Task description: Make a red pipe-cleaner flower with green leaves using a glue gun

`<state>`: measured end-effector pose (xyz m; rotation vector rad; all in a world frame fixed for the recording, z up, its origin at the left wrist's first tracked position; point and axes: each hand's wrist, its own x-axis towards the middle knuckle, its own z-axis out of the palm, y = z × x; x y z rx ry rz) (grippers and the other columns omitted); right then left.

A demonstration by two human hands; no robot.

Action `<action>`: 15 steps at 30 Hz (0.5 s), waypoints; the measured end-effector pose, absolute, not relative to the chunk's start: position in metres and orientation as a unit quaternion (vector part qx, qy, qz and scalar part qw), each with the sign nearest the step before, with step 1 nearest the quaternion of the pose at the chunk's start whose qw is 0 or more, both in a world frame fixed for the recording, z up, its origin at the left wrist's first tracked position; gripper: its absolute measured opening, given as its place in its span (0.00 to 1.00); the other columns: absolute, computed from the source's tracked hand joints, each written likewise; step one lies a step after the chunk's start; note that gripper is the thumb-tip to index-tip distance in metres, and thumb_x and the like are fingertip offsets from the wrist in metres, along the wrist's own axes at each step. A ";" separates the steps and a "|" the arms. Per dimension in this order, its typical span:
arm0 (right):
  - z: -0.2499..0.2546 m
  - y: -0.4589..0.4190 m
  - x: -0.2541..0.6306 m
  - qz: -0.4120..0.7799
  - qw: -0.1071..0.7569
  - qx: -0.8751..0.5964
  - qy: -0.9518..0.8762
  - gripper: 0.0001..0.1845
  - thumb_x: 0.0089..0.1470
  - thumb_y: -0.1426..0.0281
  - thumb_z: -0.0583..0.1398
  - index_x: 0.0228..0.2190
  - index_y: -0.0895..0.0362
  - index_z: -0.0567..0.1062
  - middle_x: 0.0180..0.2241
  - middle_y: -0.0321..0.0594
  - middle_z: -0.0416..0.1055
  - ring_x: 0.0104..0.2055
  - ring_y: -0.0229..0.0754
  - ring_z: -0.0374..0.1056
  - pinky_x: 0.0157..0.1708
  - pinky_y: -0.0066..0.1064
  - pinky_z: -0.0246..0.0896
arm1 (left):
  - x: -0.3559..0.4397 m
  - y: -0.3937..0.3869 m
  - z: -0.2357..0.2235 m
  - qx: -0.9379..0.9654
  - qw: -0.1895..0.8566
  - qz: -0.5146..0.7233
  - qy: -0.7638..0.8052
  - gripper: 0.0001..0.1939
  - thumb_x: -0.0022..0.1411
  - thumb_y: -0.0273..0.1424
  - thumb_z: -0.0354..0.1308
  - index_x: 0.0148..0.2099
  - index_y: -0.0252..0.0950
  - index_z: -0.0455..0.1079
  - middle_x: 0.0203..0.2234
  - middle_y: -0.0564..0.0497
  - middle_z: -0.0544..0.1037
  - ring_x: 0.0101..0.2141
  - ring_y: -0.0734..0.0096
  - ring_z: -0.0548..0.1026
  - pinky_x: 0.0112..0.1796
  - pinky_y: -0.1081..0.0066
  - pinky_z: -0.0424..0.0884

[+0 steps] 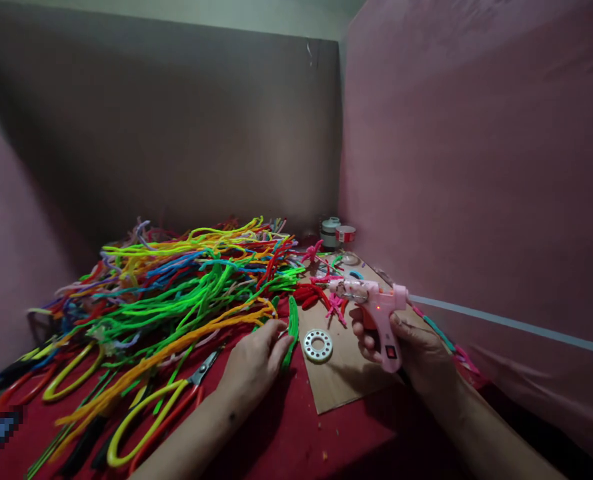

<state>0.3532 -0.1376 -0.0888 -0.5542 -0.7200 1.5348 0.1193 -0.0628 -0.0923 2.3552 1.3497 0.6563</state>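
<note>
Bare forearms (201, 420) reach in from the lower edge. The right hand (419, 340) is wrapped around a pink glue gun (383, 317), held above the cardboard (336, 387). Fingers bent, the left hand (253, 360) meets a green fuzzy piece (293, 317) beside the cardboard; whether it is pinched cannot be told.

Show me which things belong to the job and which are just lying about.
Likely the job:
pink glue gun in the right hand
green fuzzy piece at the left hand
colourful fuzzy stems

Apparently lying about:
disc with holes
scissors
canister
</note>
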 end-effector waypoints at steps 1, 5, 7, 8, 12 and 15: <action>-0.090 -0.138 0.352 0.673 0.619 -0.250 -0.318 0.13 0.44 0.64 0.64 0.32 0.59 0.78 0.31 0.47 0.75 0.28 0.40 0.69 0.25 0.27 0.62 | 0.118 -0.062 -0.091 0.814 0.211 0.270 0.468 0.12 0.62 0.37 0.45 0.42 0.38 0.66 0.34 0.50 0.76 0.35 0.67 0.73 0.35 0.71 0.64; -0.093 -0.141 0.352 0.648 0.610 -0.272 -0.365 0.17 0.43 0.61 0.63 0.35 0.58 0.78 0.29 0.47 0.75 0.27 0.44 0.69 0.23 0.32 0.64 | 0.116 -0.065 -0.088 0.794 0.301 0.310 0.427 0.11 0.61 0.36 0.48 0.40 0.37 0.67 0.34 0.50 0.75 0.34 0.70 0.72 0.35 0.73 0.66; -0.094 -0.143 0.355 0.623 0.617 -0.290 -0.383 0.18 0.43 0.61 0.63 0.36 0.58 0.77 0.29 0.47 0.75 0.27 0.46 0.69 0.24 0.33 0.64 | 0.122 -0.069 -0.090 0.820 0.285 0.285 0.406 0.10 0.61 0.35 0.48 0.39 0.37 0.67 0.32 0.51 0.75 0.33 0.70 0.72 0.35 0.72 0.66; -0.096 -0.145 0.357 0.614 0.619 -0.301 -0.386 0.18 0.43 0.61 0.63 0.36 0.57 0.77 0.29 0.47 0.75 0.28 0.46 0.69 0.24 0.33 0.64 | 0.127 -0.072 -0.091 0.834 0.264 0.272 0.401 0.10 0.61 0.34 0.48 0.39 0.36 0.67 0.32 0.50 0.74 0.33 0.69 0.72 0.36 0.71 0.65; -0.100 -0.156 0.369 0.601 0.620 -0.343 -0.371 0.19 0.43 0.61 0.63 0.38 0.57 0.77 0.30 0.47 0.75 0.29 0.46 0.70 0.24 0.33 0.65 | 0.148 -0.083 -0.089 0.857 0.175 0.230 0.427 0.12 0.59 0.35 0.51 0.44 0.35 0.64 0.37 0.47 0.72 0.36 0.66 0.71 0.37 0.69 0.66; -0.101 -0.164 0.377 0.602 0.624 -0.361 -0.344 0.19 0.42 0.61 0.64 0.38 0.55 0.76 0.31 0.47 0.75 0.29 0.47 0.70 0.24 0.33 0.64 | 0.142 -0.083 -0.076 0.858 0.101 0.190 0.467 0.12 0.60 0.34 0.49 0.45 0.36 0.63 0.41 0.45 0.70 0.37 0.65 0.72 0.37 0.68 0.66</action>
